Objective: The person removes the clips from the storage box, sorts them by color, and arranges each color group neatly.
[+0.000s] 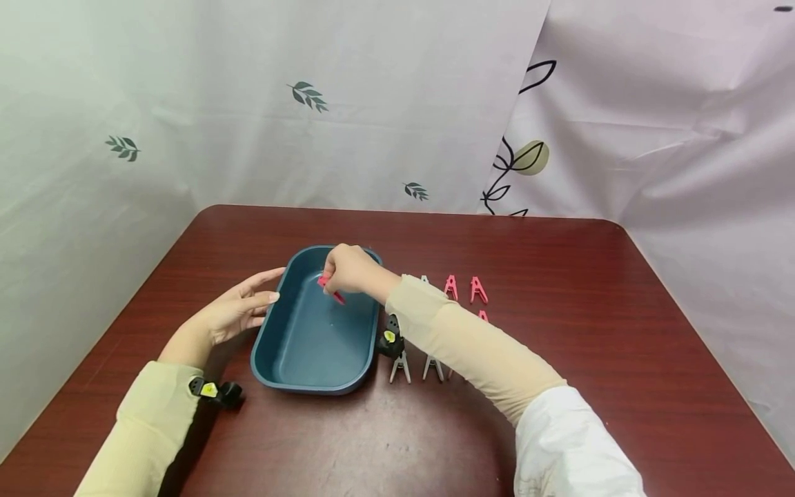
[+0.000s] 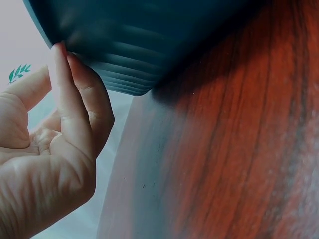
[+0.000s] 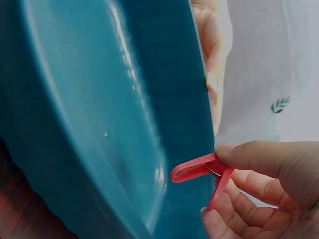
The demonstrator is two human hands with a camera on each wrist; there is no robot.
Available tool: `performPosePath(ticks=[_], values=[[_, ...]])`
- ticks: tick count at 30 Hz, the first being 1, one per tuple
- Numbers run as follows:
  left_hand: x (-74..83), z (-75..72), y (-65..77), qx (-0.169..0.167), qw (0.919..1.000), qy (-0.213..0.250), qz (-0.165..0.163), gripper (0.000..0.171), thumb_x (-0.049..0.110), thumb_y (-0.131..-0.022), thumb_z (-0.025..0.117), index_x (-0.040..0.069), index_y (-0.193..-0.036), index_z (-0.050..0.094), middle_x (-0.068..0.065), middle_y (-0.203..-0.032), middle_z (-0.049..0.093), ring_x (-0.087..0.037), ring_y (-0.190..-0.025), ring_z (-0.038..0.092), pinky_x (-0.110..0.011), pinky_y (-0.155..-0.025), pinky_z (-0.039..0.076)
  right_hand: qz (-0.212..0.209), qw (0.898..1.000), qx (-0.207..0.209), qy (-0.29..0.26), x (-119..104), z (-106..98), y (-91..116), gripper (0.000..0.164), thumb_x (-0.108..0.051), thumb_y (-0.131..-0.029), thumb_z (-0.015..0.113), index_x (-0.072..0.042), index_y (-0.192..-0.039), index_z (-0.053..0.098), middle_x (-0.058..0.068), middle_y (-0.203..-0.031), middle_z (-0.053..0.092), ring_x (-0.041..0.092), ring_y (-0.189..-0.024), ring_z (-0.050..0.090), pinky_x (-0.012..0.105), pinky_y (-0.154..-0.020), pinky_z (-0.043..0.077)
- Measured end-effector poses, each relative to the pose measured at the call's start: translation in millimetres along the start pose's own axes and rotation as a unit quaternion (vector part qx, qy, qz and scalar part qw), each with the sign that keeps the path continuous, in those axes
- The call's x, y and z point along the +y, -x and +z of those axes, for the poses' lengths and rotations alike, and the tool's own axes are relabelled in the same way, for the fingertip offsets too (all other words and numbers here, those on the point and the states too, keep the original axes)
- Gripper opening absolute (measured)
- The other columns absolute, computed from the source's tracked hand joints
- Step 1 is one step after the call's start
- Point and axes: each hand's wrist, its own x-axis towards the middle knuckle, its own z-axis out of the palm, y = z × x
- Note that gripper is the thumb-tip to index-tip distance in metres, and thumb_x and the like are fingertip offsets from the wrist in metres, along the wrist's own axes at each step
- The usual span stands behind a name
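Observation:
A blue plastic basin [image 1: 313,345] sits left of the table's middle. My left hand [image 1: 232,310] touches its left rim from outside, fingers fairly straight; in the left wrist view the fingertips [image 2: 60,52] meet the rim. Over the basin's far part, my right hand [image 1: 350,269] pinches a red clothespin [image 3: 194,169] between thumb and fingers. In the right wrist view, the clothespin's two legs spread apart above the basin's inside. Nothing else shows on the visible basin floor.
Right of the basin lie red clothespins [image 1: 478,290] and grey-white clothespins [image 1: 400,367], some partly hidden by my right forearm. They rest on a dark red wooden table [image 1: 590,331]. A white patterned curtain [image 1: 248,103] hangs behind.

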Motion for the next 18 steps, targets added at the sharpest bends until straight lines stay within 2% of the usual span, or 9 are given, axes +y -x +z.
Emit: performPosePath(ticks=[7, 11, 18], values=[[-0.7, -0.9, 0.7, -0.001, 1.0, -0.001, 0.002, 0.062, 0.011, -0.1, 0.047, 0.015, -0.153, 0.014, 0.005, -0.108, 0.067, -0.009, -0.096, 0.067, -0.027, -0.078, 0.057, 0.004, 0.999, 0.018, -0.042, 10, -7, 9, 0.01, -0.019, -0.081, 0.076, -0.01, -0.078, 0.071, 0.0, -0.075, 0.068, 0.012, -0.067, 0.055, 0.022, -0.055, 0.045], [-0.7, -0.7, 0.3, 0.002, 1.0, -0.002, -0.002, 0.063, 0.011, -0.1, 0.047, 0.014, -0.153, 0.013, 0.005, -0.109, 0.066, -0.009, -0.096, 0.066, -0.028, -0.078, 0.057, 0.012, 0.996, 0.03, -0.084, 18, -12, 16, 0.013, -0.018, -0.08, 0.077, -0.007, -0.084, 0.071, 0.004, -0.078, 0.069, 0.014, -0.063, 0.056, 0.022, -0.054, 0.045], [-0.2, 0.8, 0.5, 0.009, 0.9999, 0.001, -0.005, 0.061, 0.01, -0.1, 0.047, 0.014, -0.152, 0.015, 0.005, -0.109, 0.067, -0.009, -0.096, 0.066, -0.028, -0.077, 0.057, 0.01, 0.992, 0.052, -0.115, 31, -21, 30, 0.017, -0.017, -0.08, 0.076, -0.005, -0.09, 0.07, 0.005, -0.082, 0.071, 0.013, -0.069, 0.059, 0.022, -0.058, 0.047]])
